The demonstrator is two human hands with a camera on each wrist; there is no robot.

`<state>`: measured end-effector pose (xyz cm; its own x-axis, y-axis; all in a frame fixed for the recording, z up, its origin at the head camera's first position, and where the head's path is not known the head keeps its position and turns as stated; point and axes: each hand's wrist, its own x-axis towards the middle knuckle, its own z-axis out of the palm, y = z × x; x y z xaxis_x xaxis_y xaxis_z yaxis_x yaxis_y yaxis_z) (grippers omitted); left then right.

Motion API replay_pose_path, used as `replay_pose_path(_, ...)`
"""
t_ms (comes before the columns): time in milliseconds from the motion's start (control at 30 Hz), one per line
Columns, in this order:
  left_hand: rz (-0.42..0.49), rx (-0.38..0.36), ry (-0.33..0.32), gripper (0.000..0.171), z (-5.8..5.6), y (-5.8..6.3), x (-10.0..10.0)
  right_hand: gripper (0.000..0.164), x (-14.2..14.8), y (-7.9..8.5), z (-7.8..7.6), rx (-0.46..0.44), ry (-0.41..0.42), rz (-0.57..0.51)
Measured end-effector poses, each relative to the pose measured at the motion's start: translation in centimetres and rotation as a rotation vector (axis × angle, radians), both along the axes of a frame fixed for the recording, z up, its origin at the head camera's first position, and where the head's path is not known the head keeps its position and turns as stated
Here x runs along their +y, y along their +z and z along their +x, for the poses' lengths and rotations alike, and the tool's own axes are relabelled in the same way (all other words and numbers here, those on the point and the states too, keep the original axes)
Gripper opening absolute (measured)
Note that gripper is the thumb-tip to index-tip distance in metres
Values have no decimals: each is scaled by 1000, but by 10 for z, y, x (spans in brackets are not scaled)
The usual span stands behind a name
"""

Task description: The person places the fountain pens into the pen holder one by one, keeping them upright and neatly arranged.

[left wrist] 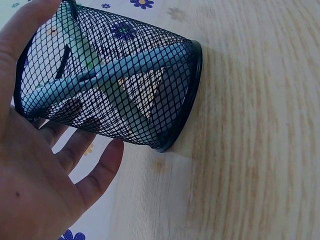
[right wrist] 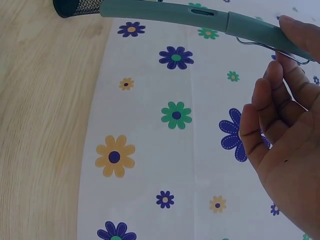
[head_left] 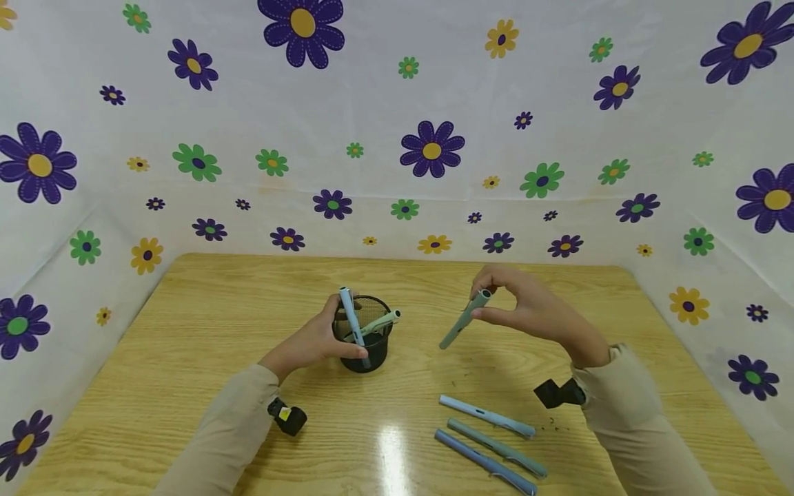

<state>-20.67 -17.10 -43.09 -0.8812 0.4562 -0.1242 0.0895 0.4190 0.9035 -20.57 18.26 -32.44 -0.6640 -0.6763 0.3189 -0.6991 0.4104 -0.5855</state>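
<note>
My left hand point(head_left: 319, 336) grips a black mesh pen holder point(head_left: 372, 364) from its left side, thumb across the front. Inside it lean a light blue pen point(head_left: 351, 313) and a pale green pen point(head_left: 380, 322), which cross each other behind the mesh in the left wrist view. To the right of the holder, my right hand point(head_left: 527, 303) pinches a grey-green pen point(head_left: 464, 321) near its clip end between thumb and fingers. That pen is tilted, its lower end pointing down and left. The right wrist view shows its clip point(right wrist: 272, 49) beside the fingertips.
Three pens lie side by side on the wooden table point(head_left: 205, 310) in front of the right hand: a light blue one point(head_left: 486, 415), a grey-green one point(head_left: 496, 448) and a darker blue one point(head_left: 484, 460). A flower-printed white sheet point(head_left: 353, 89) surrounds the table's back and sides.
</note>
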Motion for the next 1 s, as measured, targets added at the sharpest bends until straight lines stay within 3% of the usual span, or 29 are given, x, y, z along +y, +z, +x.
replay_pose_path(233,0,3,-3,106,0,-1,-1,19,-12,4,-2,-51,5,19)
replay_pose_path(1000,7,9,-2,105,1,1,0,18,-61,16,-10,-83,63,-17)
